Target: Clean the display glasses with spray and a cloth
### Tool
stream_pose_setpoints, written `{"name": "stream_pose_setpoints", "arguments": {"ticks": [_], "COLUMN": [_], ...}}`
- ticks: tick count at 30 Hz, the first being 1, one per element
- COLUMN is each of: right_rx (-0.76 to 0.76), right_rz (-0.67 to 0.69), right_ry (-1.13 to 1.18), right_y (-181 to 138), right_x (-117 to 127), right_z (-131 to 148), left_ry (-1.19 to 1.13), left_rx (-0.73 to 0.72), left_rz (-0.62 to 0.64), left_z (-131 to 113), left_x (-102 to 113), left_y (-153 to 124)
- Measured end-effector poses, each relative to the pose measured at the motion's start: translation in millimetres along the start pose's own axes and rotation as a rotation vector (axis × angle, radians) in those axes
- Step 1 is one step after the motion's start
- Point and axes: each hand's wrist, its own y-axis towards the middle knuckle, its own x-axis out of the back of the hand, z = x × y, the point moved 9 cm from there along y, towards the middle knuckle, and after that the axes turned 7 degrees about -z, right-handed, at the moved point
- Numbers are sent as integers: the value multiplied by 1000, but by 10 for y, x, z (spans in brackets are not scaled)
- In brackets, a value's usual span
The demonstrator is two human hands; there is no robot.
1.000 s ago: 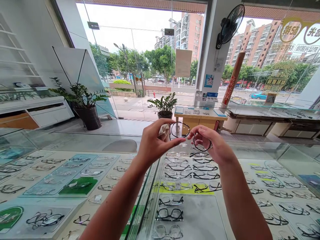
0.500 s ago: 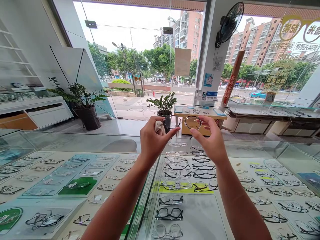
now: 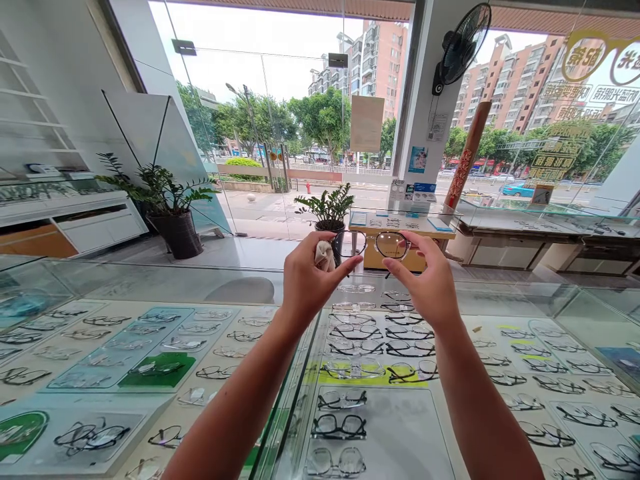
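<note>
I hold a pair of thin dark-framed glasses (image 3: 373, 245) level in front of me with both hands. My left hand (image 3: 307, 277) pinches the frame's left end and also keeps a small pale cleaning cloth (image 3: 325, 254) bunched against the palm. My right hand (image 3: 427, 280) pinches the frame's right end between thumb and fingers. The lenses face me, with the street showing through them. Below my arms lies a glass display counter (image 3: 150, 283) filled with several rows of eyeglass frames (image 3: 385, 333).
Two potted plants (image 3: 173, 200) (image 3: 327, 210) stand on the floor beyond the counter. A small wooden display table (image 3: 400, 233) sits behind the glasses. A wall fan (image 3: 460, 43) hangs at the upper right. More glass counters (image 3: 550, 220) run along the right window.
The glasses rose from a tilted position low between my hands to a level one at eye height. My right hand shifted from gripping the lower lens to the frame's end.
</note>
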Motion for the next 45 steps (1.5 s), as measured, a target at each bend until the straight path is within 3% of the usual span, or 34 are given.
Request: {"name": "stream_pose_setpoints", "arguments": {"ticks": [13, 29, 45], "right_rx": [-11, 74, 91], "right_rz": [23, 51, 40], "right_ry": [-68, -288, -269], "right_y": [-2, -13, -14], "right_x": [5, -15, -31], "right_z": [4, 50, 30], "left_ry": [16, 54, 47], "left_rx": [-5, -118, -122], "left_rz": [57, 21, 4], "left_z": [17, -59, -64], "left_x": [-62, -26, -3], "left_y": [-7, -34, -14]}}
